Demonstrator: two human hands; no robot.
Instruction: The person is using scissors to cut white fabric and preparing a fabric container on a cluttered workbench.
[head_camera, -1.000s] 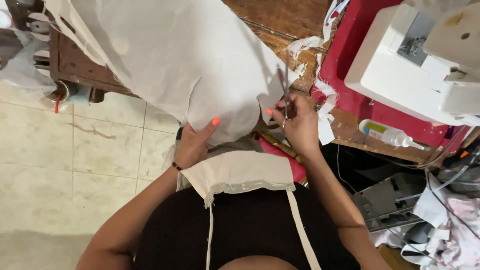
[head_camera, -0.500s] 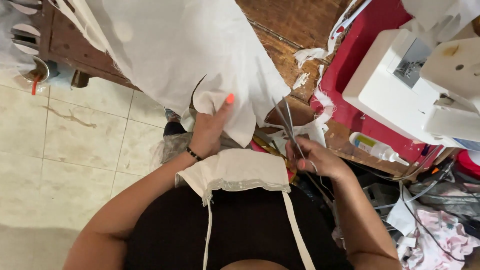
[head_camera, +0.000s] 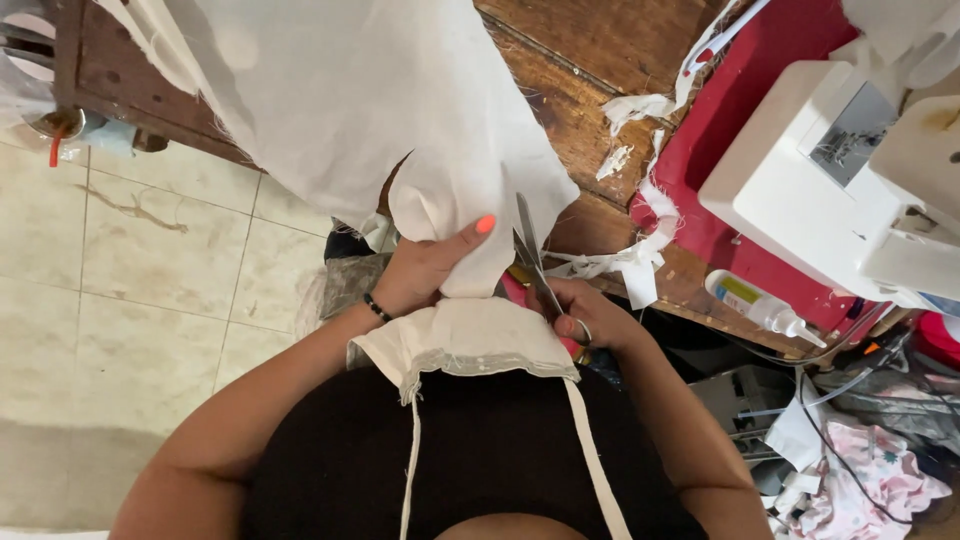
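A large sheet of white fabric hangs off the wooden table toward my lap. My left hand pinches a gathered fold of it near its lower edge, thumb with an orange nail on top. My right hand grips a pair of metal scissors, blades pointing up along the fabric's right edge. A cream cloth piece with lace trim and two long straps lies against my chest just below both hands.
A white sewing machine stands on a red cloth at the right. White fabric scraps lie on the table. A small clear bottle rests near the table edge. Cables and pink cloth lie lower right; tiled floor at left.
My left hand has drawn the fabric fold closer to my chest. My right hand has brought the scissors up beside the fold, blades now against its edge.
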